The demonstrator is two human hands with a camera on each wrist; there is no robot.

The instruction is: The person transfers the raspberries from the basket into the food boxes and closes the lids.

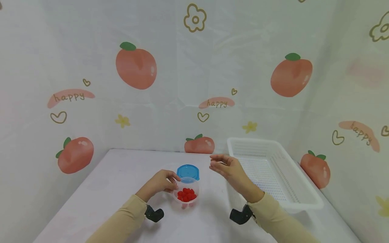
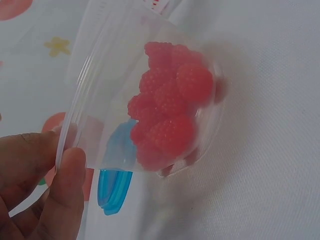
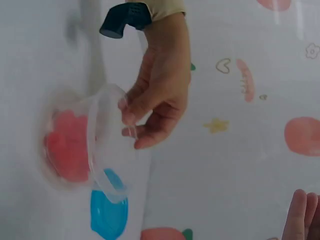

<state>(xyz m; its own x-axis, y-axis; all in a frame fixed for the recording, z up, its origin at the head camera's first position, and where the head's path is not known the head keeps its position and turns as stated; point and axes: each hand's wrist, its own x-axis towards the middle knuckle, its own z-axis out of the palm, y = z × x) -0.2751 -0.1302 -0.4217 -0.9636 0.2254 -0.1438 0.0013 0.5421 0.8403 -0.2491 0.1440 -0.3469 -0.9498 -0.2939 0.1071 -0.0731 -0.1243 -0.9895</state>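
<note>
My left hand [image 1: 160,183] pinches the rim of a clear plastic tub [image 1: 190,185] that stands on the table. Several red raspberries [image 2: 170,102] lie in the bottom of the tub. In the left wrist view, the thumb and a finger grip the rim from both sides. Just behind the tub is a blue lid [image 1: 188,171], off it and lying on the table. My right hand [image 1: 233,172] hovers in the air to the right of the tub, fingers extended and holding nothing. Only its fingertips [image 3: 297,215] show in the right wrist view.
A white perforated plastic basket [image 1: 299,175] stands on the right side of the table, behind and beside my right forearm. The white table [image 1: 127,168] ends at a hanging backdrop [image 1: 170,111] printed with fruit and "happy". Black wrist mounts [image 1: 241,215] stick out below the sleeves.
</note>
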